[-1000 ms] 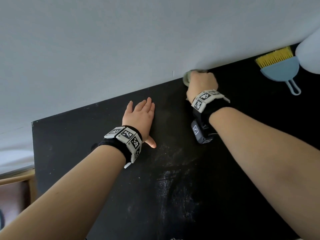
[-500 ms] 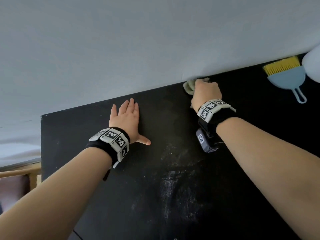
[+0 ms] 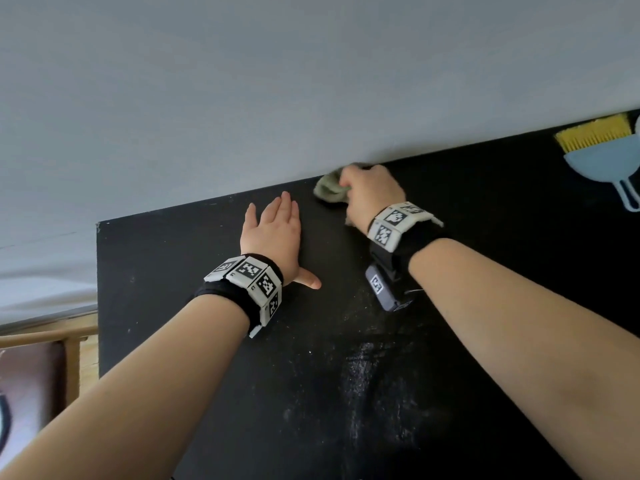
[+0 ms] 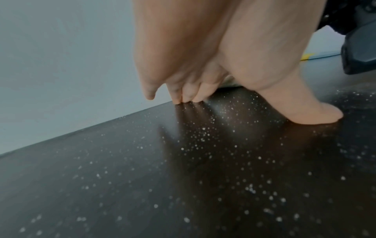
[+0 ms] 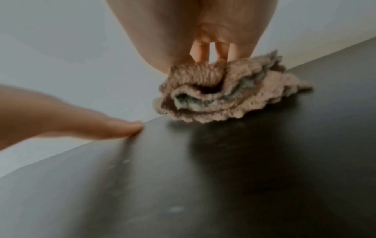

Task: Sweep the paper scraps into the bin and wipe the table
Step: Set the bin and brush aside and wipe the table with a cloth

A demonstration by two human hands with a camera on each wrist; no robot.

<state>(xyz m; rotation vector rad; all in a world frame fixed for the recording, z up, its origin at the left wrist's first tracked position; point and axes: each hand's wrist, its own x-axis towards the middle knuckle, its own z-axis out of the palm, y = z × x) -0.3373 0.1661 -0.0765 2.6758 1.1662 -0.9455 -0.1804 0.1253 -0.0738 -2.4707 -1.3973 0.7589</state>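
My right hand [image 3: 370,192] grips a crumpled green-grey cloth [image 3: 329,190] and presses it on the black table [image 3: 180,271] at its far edge, against the grey wall. In the right wrist view the bunched cloth [image 5: 223,96] lies under the curled fingers. My left hand [image 3: 273,233] lies flat on the table just left of the cloth, fingers straight, thumb spread to the right. In the left wrist view its fingertips [image 4: 186,99] touch the tabletop, which is dotted with fine white specks. No paper scraps or bin show.
A blue dustpan with a yellow-bristled brush [image 3: 609,150] lies at the table's far right by the wall. White dusty smears [image 3: 374,393] mark the table's near middle. A wooden chair [image 3: 38,362] stands past the table's left edge.
My right hand has slid the cloth leftward along the far edge, closer to my left hand. The left hand stays flat on the table. The head view has shifted.
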